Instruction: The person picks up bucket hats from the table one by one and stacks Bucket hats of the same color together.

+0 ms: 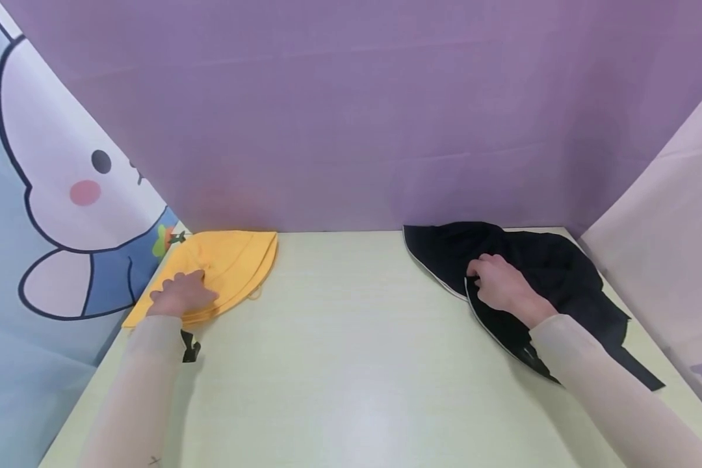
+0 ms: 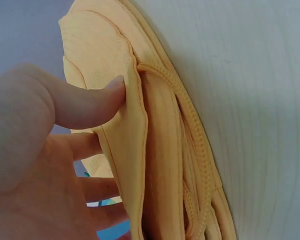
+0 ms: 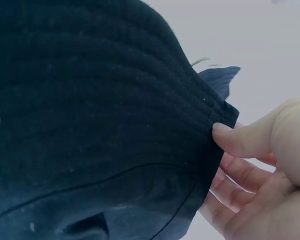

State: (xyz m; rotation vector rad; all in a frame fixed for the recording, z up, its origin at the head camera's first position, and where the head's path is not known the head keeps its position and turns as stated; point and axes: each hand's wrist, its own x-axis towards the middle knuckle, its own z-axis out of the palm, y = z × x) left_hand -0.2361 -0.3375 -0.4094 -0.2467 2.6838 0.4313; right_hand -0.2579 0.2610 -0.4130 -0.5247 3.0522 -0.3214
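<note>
A pile of yellow fabric hats [image 1: 240, 260], layered flat with stitched brims, lies at the table's far left. My left hand [image 1: 182, 294] is on it; in the left wrist view, the thumb [image 2: 97, 102] and fingers pinch the edge of the top yellow hat [image 2: 127, 145] between them. A yellow cord [image 2: 192, 117] hangs along the layers. At the far right are black hats [image 1: 561, 260] with pale-edged brims, overlapping. My right hand [image 1: 506, 286] pinches the brim of the nearer black hat [image 3: 115, 115], thumb on one face and fingers behind. How many hats overlap is unclear.
The pale table [image 1: 351, 338] stretches between the two piles. A purple cloth [image 1: 351, 117] stands along its back edge. Printed cloth [image 1: 82, 195] hangs at the left, and a pale pink cloth [image 1: 667, 227] at the right.
</note>
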